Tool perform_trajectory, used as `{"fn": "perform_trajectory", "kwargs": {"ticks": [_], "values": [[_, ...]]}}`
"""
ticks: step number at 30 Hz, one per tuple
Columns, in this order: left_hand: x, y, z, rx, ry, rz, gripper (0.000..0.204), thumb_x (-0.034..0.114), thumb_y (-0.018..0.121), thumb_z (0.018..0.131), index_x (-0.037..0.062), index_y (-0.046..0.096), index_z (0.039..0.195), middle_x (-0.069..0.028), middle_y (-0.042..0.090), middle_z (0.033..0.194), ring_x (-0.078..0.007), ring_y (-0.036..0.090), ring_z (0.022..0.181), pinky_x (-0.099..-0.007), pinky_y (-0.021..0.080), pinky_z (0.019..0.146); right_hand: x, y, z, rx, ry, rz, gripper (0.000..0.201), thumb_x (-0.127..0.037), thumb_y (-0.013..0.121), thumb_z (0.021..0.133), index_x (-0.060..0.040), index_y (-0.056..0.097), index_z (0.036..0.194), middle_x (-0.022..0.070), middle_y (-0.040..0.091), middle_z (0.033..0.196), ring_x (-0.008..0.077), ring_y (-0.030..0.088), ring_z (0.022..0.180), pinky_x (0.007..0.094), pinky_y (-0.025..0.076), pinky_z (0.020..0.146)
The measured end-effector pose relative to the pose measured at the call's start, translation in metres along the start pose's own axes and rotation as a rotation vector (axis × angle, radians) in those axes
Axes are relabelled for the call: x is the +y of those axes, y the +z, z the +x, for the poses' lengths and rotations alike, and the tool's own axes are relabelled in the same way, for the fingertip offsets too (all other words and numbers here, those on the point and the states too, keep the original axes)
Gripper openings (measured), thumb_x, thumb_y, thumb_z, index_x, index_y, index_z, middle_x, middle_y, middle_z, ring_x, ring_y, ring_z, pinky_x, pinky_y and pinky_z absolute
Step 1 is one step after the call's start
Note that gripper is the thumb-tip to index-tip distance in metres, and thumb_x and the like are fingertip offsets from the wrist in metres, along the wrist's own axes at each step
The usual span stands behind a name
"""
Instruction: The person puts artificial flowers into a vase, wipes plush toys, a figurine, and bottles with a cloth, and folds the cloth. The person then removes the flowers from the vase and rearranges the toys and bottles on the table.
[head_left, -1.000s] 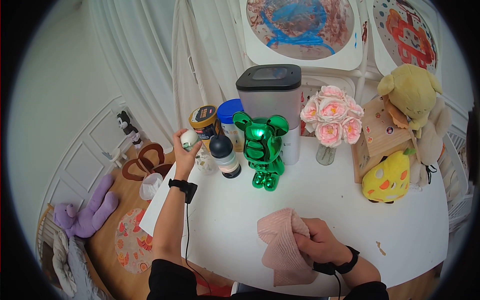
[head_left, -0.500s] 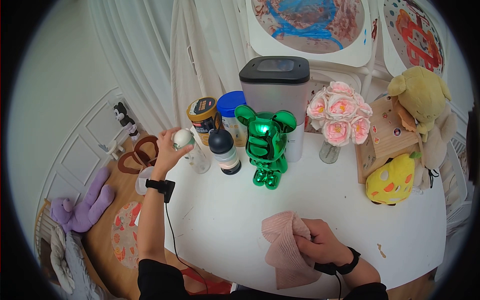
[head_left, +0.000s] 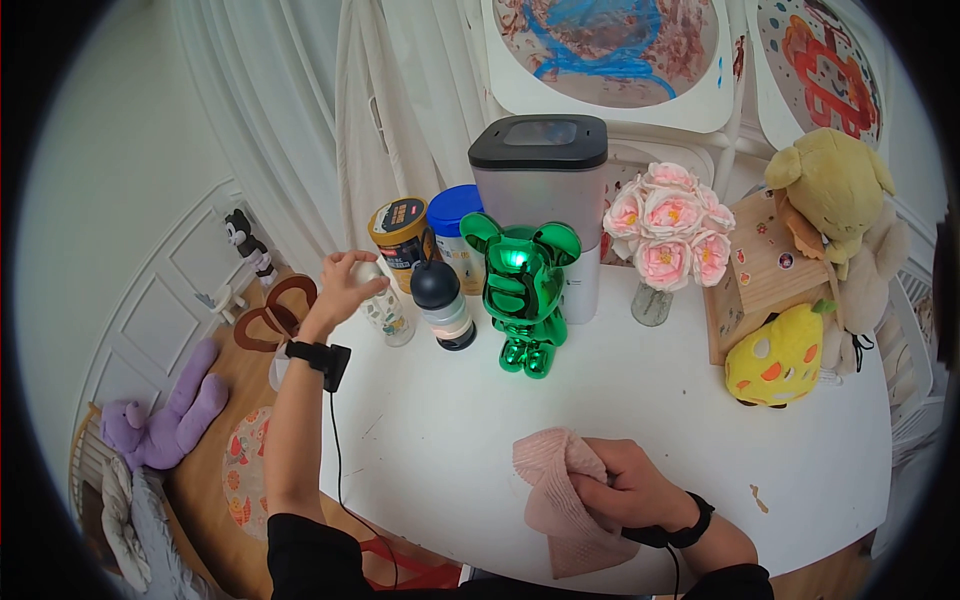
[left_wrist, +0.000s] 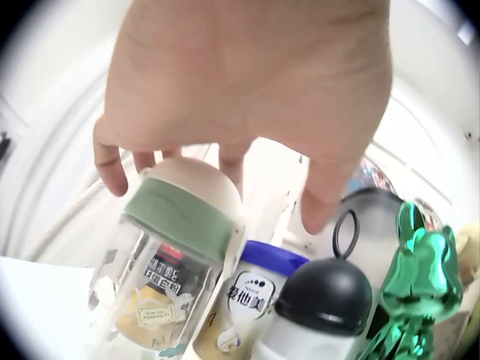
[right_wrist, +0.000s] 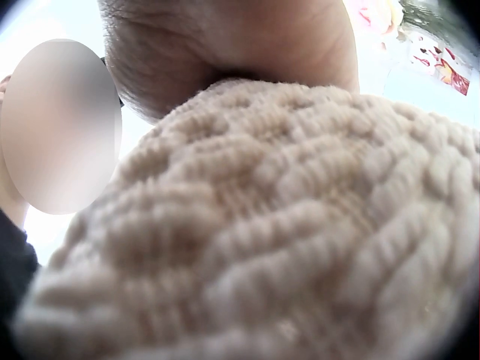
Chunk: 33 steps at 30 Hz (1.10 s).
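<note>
My left hand (head_left: 343, 292) hovers at the top of a clear bottle (head_left: 395, 325), its fingers spread and the thumb apart from the lid. The bottle stands upright at the table's left edge; in the left wrist view its cream domed lid (left_wrist: 199, 180) with a green band lies under the fingers. Beside it stands a black-lidded bottle (head_left: 441, 295) with a loop on top. At the front of the table, my right hand (head_left: 640, 485) grips a pink ribbed cloth (head_left: 560, 495). The cloth's knit fills much of the right wrist view and hides the fingertips.
A shiny green bear figure (head_left: 525, 300) stands right of the bottles. Behind are a gold-lidded tub (head_left: 402, 235), a blue-lidded tub (head_left: 455, 205) and a tall container (head_left: 540, 190). Further right are a flower vase (head_left: 652, 303), a wooden box (head_left: 760, 245) and plush toys (head_left: 780, 355).
My left hand has lowered the clear bottle onto the table and let go of it, the fingers opening out above the lid. My right hand keeps holding the cloth in about the same place.
</note>
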<state>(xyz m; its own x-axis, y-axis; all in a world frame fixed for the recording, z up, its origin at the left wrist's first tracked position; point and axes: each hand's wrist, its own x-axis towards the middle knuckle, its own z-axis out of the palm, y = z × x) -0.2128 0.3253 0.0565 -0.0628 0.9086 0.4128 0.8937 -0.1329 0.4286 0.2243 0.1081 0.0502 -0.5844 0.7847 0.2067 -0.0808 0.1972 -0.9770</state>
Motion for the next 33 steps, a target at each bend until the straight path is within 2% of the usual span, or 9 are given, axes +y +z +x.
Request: {"fn": "perform_trajectory", "kwargs": {"ticks": [2,5,7,13,16,25,27,31,33], "values": [[-0.009,0.011,0.003,0.134,-0.024,0.174,0.055,-0.002,0.067,0.070,0.0088,0.059,0.123,-0.0136,0.056,0.128,-0.0269,0.053,0.121,-0.0381,0.043,0.105,0.002,0.000,-0.002,-0.003,-0.014,-0.039,0.017,-0.009,0.059,0.093,0.0013,0.063,0.106,0.0074,0.066,0.087,0.0131,0.060,0.077,0.0293,0.049,0.071],[-0.013,0.013,0.007,0.159,0.070,-0.305,0.060,-0.003,0.068,0.069,0.0061,0.054,0.126,-0.0138,0.052,0.126,-0.0281,0.053,0.121,-0.0365,0.041,0.107,0.001,0.001,-0.003,0.006,-0.024,-0.057,0.017,-0.010,0.061,0.092,0.0015,0.063,0.104,0.0090,0.066,0.086,0.0150,0.060,0.075,0.0301,0.049,0.069],[0.007,-0.001,0.002,-0.046,0.051,-0.479,0.062,-0.009,0.064,0.066,0.0011,0.050,0.126,-0.0123,0.054,0.123,-0.0266,0.053,0.122,-0.0357,0.041,0.108,0.001,0.001,-0.004,0.003,-0.030,-0.064,0.017,-0.010,0.061,0.092,0.0015,0.063,0.104,0.0094,0.066,0.086,0.0156,0.061,0.074,0.0302,0.050,0.069],[-0.003,0.010,0.013,-0.161,0.160,-0.953,0.060,-0.014,0.056,0.067,0.0017,0.050,0.125,-0.0126,0.053,0.120,-0.0270,0.053,0.126,-0.0365,0.040,0.110,-0.001,0.006,-0.005,0.003,-0.076,-0.079,0.018,-0.012,0.062,0.092,0.0015,0.063,0.104,0.0098,0.065,0.084,0.0164,0.061,0.073,0.0304,0.049,0.067],[-0.003,0.021,0.020,-0.156,0.187,-0.587,0.061,-0.013,0.055,0.068,0.0026,0.048,0.127,-0.0133,0.052,0.118,-0.0275,0.052,0.127,-0.0381,0.040,0.111,-0.005,0.009,-0.006,0.001,-0.074,-0.075,0.017,-0.012,0.062,0.092,0.0013,0.063,0.103,0.0099,0.065,0.083,0.0166,0.061,0.072,0.0304,0.049,0.067],[0.003,0.025,0.002,-0.068,0.178,-0.487,0.064,0.006,0.077,0.070,0.0073,0.040,0.122,-0.0147,0.052,0.123,-0.0257,0.054,0.115,-0.0393,0.045,0.101,-0.009,0.007,-0.007,0.003,-0.092,-0.086,0.016,-0.012,0.063,0.093,0.0011,0.063,0.102,0.0099,0.064,0.082,0.0162,0.060,0.071,0.0302,0.049,0.066],[-0.002,0.019,0.003,0.003,0.112,-0.176,0.066,0.006,0.078,0.069,0.0090,0.040,0.124,-0.0146,0.052,0.122,-0.0290,0.052,0.117,-0.0403,0.045,0.101,-0.009,0.007,-0.005,0.002,-0.096,-0.075,0.015,-0.012,0.063,0.093,0.0011,0.063,0.102,0.0098,0.064,0.082,0.0161,0.060,0.071,0.0301,0.049,0.065],[-0.008,0.006,0.001,-0.187,0.122,-0.463,0.068,0.010,0.080,0.068,0.0106,0.041,0.124,-0.0159,0.052,0.120,-0.0337,0.046,0.122,-0.0436,0.043,0.104,-0.009,0.008,-0.005,-0.007,-0.073,-0.082,0.015,-0.011,0.063,0.092,0.0011,0.064,0.102,0.0093,0.064,0.081,0.0156,0.060,0.070,0.0299,0.049,0.065],[-0.017,0.006,0.000,-0.050,0.208,-0.153,0.068,0.012,0.081,0.068,0.0113,0.042,0.124,-0.0151,0.051,0.117,-0.0354,0.046,0.120,-0.0427,0.042,0.104,-0.009,0.009,-0.006,0.000,-0.075,-0.078,0.015,-0.011,0.063,0.092,0.0011,0.064,0.101,0.0092,0.064,0.081,0.0155,0.060,0.070,0.0299,0.048,0.064]]}}
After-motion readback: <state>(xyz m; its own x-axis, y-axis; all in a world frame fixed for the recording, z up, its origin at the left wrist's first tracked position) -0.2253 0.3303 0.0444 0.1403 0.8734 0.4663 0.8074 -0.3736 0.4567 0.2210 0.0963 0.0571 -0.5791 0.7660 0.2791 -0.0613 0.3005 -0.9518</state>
